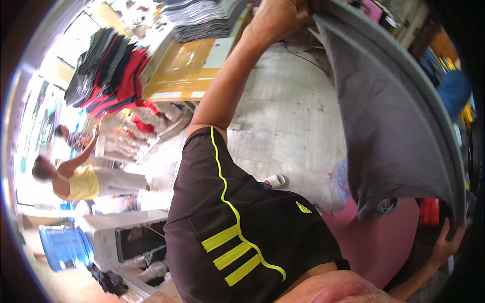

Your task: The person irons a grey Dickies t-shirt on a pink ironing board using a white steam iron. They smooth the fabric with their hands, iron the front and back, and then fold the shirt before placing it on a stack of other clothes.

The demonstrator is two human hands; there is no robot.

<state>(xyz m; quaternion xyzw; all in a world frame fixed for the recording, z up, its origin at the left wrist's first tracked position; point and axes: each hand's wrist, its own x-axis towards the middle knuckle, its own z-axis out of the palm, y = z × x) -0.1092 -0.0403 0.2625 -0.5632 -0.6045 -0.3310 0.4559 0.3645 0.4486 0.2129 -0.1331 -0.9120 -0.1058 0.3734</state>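
Note:
A large piece of dark grey cloth point(391, 116) hangs spread between my two hands, with one long edge bowed along the right of the view. My left hand point(283, 20), at the end of a raised arm, is closed on the cloth's upper corner at the top edge; part of that grip is cut off. Down at the lower right, my right hand point(447, 245) pinches the opposite end between thumb and fingers. A bunched, rolled bit of the cloth shows at its lower hem. Whether it is a finished garment, I cannot tell.
Folded grey cloth point(199, 22) is stacked on a table with a tan top point(177, 63). Nearby is a pile of red, black and grey cloth point(108, 73). A person in yellow point(83, 182) stands left, above a blue water jug point(65, 247). Mauve material point(376, 237) lies below the cloth.

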